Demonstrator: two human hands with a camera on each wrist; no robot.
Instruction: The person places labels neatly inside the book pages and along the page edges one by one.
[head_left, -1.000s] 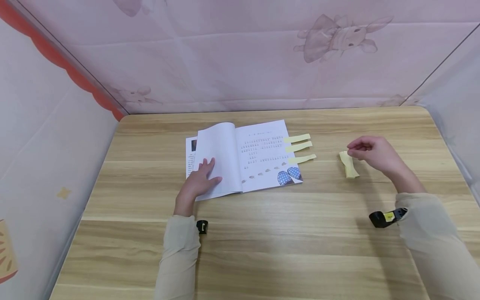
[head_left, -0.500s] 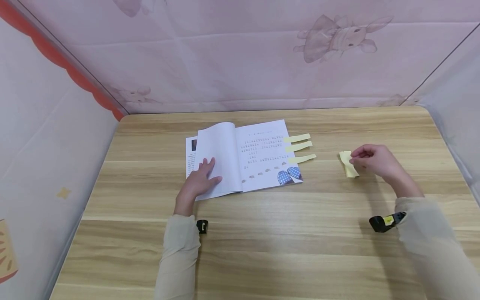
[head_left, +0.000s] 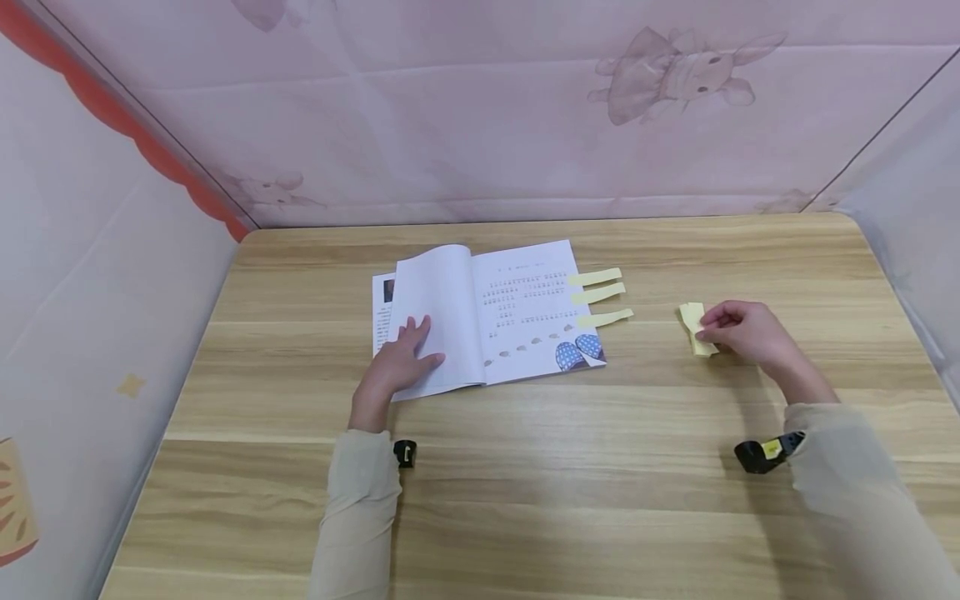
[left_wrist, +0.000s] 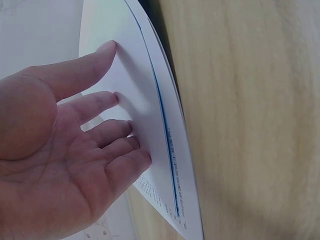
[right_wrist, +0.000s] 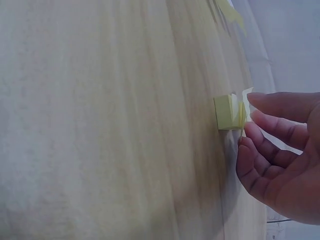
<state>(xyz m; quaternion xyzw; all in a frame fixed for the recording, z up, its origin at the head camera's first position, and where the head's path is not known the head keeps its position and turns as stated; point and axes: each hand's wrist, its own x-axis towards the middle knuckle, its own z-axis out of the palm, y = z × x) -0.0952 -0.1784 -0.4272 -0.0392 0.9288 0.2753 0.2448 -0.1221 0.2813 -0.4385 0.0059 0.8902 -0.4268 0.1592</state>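
An open book lies on the table, three yellow sticky strips jutting from its right page edge. My left hand rests with spread fingers on the blank left page, pressing it down; in the left wrist view the fingertips touch the paper. To the right of the book is a small pad of yellow sticky notes. My right hand is at the pad's right side. In the right wrist view its thumb and fingers pinch a sticky note at the pad's lifted end.
The wooden table stretches in front of the book and between book and pad. Behind it stands a pink wall with rabbit prints. A black wrist camera hangs below the right sleeve.
My right hand has come down from above the pad's upper end to its right side, moving slightly toward me. The left hand and book have stayed put.
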